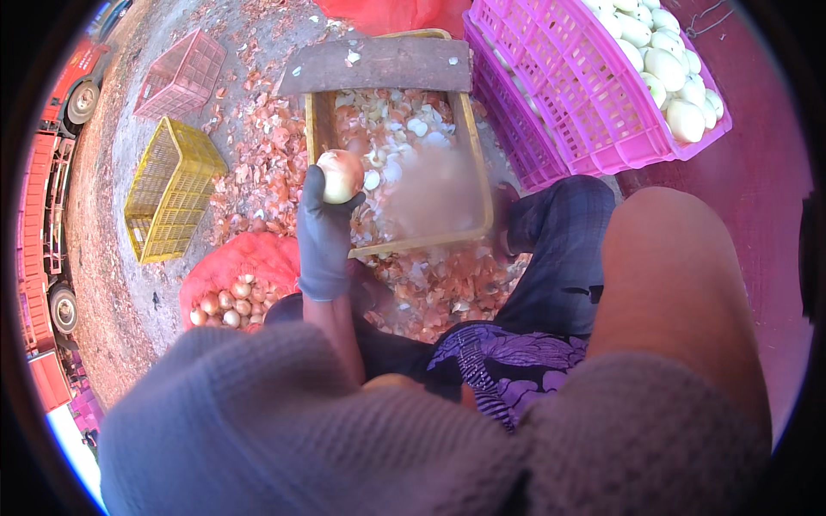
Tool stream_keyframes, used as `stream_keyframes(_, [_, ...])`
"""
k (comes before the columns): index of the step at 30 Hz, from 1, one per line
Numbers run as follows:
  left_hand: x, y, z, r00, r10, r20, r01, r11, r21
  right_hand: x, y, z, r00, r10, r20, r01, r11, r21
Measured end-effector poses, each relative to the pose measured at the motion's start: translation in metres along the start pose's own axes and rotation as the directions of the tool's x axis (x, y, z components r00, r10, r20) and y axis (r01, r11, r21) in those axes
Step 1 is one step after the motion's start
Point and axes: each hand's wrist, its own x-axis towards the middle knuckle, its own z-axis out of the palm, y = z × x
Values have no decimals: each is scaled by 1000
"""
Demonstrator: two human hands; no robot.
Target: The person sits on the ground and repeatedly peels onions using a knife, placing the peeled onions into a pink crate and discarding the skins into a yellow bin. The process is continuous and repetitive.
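My left hand (325,228), in a grey glove, is raised over the left side of a yellow-rimmed crate. Its fingers and thumb are closed around an onion (341,175) with pale flesh and some brown-pink skin showing. Beneath it lies the crate (484,176), holding onion skins and pale peel pieces; a blurred patch covers part of its inside. A worn wooden board (379,67) rests across the crate's far end. My right arm (675,267) is bent at the right, and its hand is out of sight.
A red mesh sack (215,267) of unpeeled onions lies at the left. Yellow (172,189) and pink (182,73) crates stand beyond it. Peeled onions (667,64) fill a tilted magenta crate (568,77) at right. Onion skins (267,146) litter the ground; a red truck (43,206) stands far left.
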Motion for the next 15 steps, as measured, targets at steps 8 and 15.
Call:
stream_keyframes(8, [-2, -5, -5, 1000, 5, 28, 0, 981, -194, 4, -7, -7, 999, 38, 8, -38, 999, 26])
stream_keyframes(15, [-4, -3, -9, 987, 32, 158, 73, 786, -614, 8, 54, 36, 835, 531, -144, -474, 827, 302])
